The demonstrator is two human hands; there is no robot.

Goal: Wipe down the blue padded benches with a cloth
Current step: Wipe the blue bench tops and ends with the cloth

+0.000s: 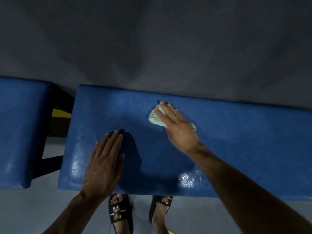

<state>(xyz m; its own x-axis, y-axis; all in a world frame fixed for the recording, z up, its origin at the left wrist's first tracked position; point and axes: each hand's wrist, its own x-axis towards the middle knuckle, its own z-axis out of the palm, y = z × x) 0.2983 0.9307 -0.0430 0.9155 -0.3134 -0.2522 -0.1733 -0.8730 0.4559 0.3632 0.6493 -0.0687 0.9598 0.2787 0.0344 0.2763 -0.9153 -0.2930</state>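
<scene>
Overhead, a grey wall fills the top of the view, with a grey floor below. Against the wall stands a blue bench, its padded top shiny in patches. A second bench sits just beside it on the left, a dark frame showing in the gap between them. The right hand lies flat, fingers straight, pressing a pale green cloth onto the bench near its far edge. The left hand rests flat on the bench nearer the front, fingers straight and together, holding nothing. Two black sandals show beneath the front edge.
</scene>
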